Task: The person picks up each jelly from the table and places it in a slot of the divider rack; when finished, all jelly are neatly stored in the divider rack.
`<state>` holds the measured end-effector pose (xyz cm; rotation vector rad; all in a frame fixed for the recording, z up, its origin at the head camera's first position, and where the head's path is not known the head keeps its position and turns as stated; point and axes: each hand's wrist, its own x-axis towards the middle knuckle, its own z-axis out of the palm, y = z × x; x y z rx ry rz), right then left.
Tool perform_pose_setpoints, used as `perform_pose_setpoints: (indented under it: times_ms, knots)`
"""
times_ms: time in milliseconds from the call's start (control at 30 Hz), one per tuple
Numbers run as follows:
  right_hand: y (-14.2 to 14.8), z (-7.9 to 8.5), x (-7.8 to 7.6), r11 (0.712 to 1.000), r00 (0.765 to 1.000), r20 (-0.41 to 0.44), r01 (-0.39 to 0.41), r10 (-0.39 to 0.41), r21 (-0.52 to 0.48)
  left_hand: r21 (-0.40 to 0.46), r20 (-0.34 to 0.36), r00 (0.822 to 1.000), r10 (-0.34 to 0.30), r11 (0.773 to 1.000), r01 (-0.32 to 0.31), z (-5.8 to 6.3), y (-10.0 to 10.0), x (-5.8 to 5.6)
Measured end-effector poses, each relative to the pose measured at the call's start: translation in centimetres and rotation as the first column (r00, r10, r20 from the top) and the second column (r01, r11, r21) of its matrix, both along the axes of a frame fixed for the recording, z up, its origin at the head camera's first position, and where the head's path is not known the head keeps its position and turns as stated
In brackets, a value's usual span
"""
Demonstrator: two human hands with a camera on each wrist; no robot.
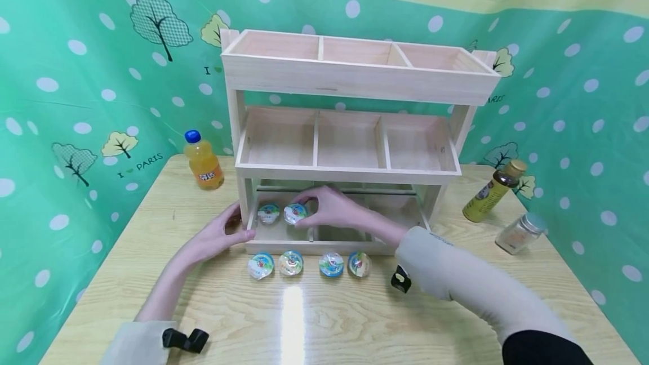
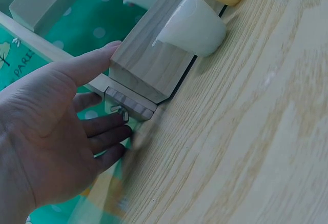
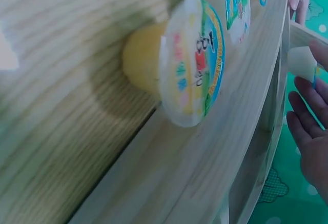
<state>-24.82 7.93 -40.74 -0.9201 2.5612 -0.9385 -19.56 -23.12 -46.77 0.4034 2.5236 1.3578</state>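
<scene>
1. The right grip (image 1: 332,205) is clamped on a small lidded cup (image 1: 295,214), thumb on one side and fingers on the other, over the rack's lowest left compartment (image 1: 276,234). Too hard a squeeze could dent what looks like thin plastic; too light a one could let it twist and drop. Whether its base touches the floor, I cannot tell.
2. A second cup (image 1: 268,213) sits just left of the held one, beyond the right grip's fingertips. Drifting that way could tip or shove it.
3. The divider (image 1: 311,234) stands close by the right grip's thumb side; a sideways swing could knock the knuckles or jar the cup loose.
4. The middle tier (image 1: 350,173) lies above the right grip, so lifting straight up rather than drawing out first could bump its front board.
5. The left grip (image 1: 218,235) holds nothing between thumb and fingers, which are apart around the rack's lower left corner, the thumb at the front board. A careless push there could shift the rack under the right grip.
6. Four cups (image 1: 331,264) stand on the table (image 1: 228,303), nearer the person than the right grip. A low forearm or sleeve pulling back could topple the rightmost.
</scene>
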Motion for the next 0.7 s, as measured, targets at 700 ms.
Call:
perform_pose_setpoints:
  times_ms: [700]
  knots:
    - [-2.3, -1.6, -1.3, 0.969, 0.98, -0.012, -0.195, 0.199, 0.152, 0.006, -0.003, 1.0, -0.001, 1.0, 0.001, 0.0, 0.0, 0.0]
